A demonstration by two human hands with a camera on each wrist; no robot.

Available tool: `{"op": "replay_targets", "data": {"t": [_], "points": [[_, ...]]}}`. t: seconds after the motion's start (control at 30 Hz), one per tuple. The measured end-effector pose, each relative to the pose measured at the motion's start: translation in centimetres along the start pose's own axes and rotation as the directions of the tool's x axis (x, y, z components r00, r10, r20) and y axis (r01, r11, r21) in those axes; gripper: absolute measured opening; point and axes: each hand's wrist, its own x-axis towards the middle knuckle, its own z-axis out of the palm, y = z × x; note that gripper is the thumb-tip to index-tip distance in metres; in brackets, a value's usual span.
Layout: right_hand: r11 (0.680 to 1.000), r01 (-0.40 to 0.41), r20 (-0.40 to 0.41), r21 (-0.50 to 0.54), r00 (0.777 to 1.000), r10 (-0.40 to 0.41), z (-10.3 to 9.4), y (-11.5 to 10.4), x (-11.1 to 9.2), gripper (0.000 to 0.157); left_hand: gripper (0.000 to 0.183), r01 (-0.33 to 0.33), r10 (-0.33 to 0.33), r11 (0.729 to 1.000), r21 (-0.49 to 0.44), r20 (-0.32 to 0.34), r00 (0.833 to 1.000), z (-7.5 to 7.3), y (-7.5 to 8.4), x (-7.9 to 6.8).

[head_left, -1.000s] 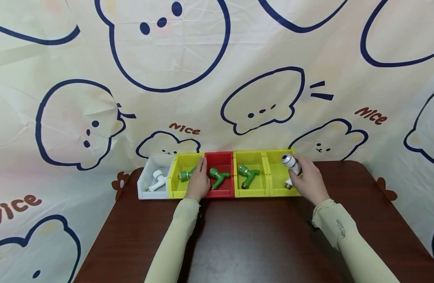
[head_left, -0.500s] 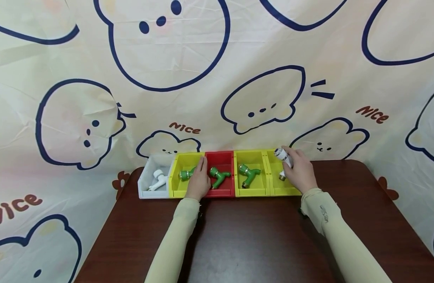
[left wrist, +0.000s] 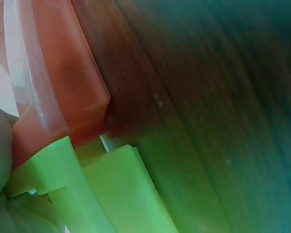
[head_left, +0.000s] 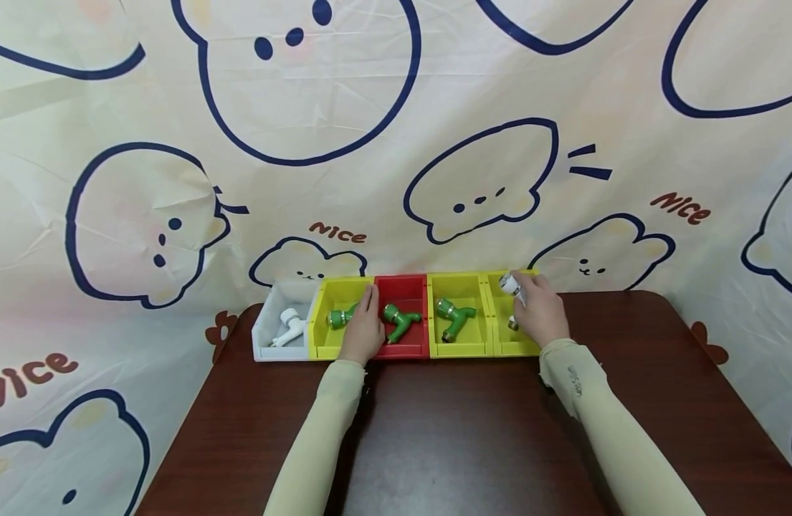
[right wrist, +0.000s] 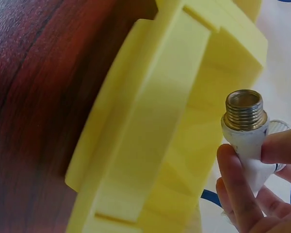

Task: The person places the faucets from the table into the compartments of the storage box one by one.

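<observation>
My right hand (head_left: 542, 315) holds a white faucet (right wrist: 254, 160) over the rightmost yellow bin (head_left: 499, 337). In the right wrist view, its brass threaded end (right wrist: 245, 109) points up, with thumb and fingers around the white body. My left hand (head_left: 363, 330) rests with extended fingers at the wall between the other yellow bin (head_left: 321, 347) and the red bin (head_left: 402, 288). The left wrist view has its fingers (left wrist: 0, 150) at the joint of these two bins. Green faucets lie beside it, one (head_left: 339, 318) in the yellow bin, partly hidden, another (head_left: 401, 322) in the red.
Another green faucet (head_left: 456, 319) lies in the middle yellow bin (head_left: 456, 351). At the row's left end, a white bin (head_left: 266, 352) contains a white faucet (head_left: 291, 327). The bins stand in line on a dark wooden table (head_left: 434, 430), against a patterned cloth (head_left: 344, 193).
My right hand has moved left with the white faucet, from the rightmost bin's right side farther over that bin. The left hand stays in place.
</observation>
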Motion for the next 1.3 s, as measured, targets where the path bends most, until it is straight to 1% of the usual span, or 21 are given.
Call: {"op": "replay_targets", "data": {"t": [0.43,0.73,0.87,1.07,1.3], "points": [[0.998,0.051,0.003,-0.047,0.999,-0.051,1.6,0.9,0.1,0.052,0.078,0.003,-0.003,1.0,0.001,0.001,1.0,-0.1,-0.1,0.1],[0.997,0.021,0.023,-0.072,1.0,-0.019,3.0,1.5,0.1,0.053,0.079,0.01,-0.01,1.0,-0.005,0.009,1.0,0.0,-0.1,0.1],[0.997,0.017,0.03,-0.071,0.999,-0.015,3.1,1.5,0.1,0.053,0.079,0.001,-0.001,1.0,0.004,0.006,1.0,0.0,-0.1,0.1],[0.997,0.035,0.038,-0.075,0.999,-0.032,3.1,1.6,-0.1,0.053,0.078,-0.005,0.005,1.0,0.001,0.007,1.0,0.0,-0.2,0.0],[0.998,-0.007,0.088,-0.06,0.996,0.013,3.3,1.5,0.2,0.055,0.078,-0.004,0.004,1.0,0.006,0.011,1.0,0.0,-0.2,0.1]]}}
